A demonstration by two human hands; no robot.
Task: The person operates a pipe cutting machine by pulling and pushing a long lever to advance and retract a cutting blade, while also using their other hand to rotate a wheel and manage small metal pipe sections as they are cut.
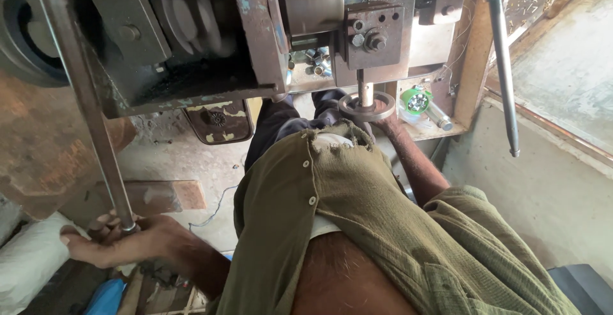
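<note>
At the far left, the person's left hand (121,238) is wrapped around the lower end of a long steel lever rod (83,91), fingers curled fully closed about it near a small collar. The rod runs up and leftward to the top of the frame, so the low grip looks chosen for leverage. It is smooth, grey and round, dulled with grime. Beside the hand lie a white sack (29,261) and, lower down, something of blue plastic (105,296).

Above sits the machine's heavy frame (255,40), rusted steel with flakes of old blue-green paint, and a stepped pulley (191,15) of rounded grooves set in a dark recess. Under it a worn foot pedal (217,122) with yellowed, chipped paint lies on the dusty concrete floor.

In the middle, the olive shirt (357,213) (frayed and torn at its hem) hides much of the lap.

Further right, the right hand (383,120) reaches up under the press head; it touches a flat metal ring (366,105) seated around a vertical spindle (364,88), apparently steadying it there. Its fingers are mostly hidden behind the ring, so how far they close cannot be told. A bolted block (373,34) sits just above. Right again stand a green-capped container (416,101) of shiny small parts and a second slim hanging rod (503,66).
</note>
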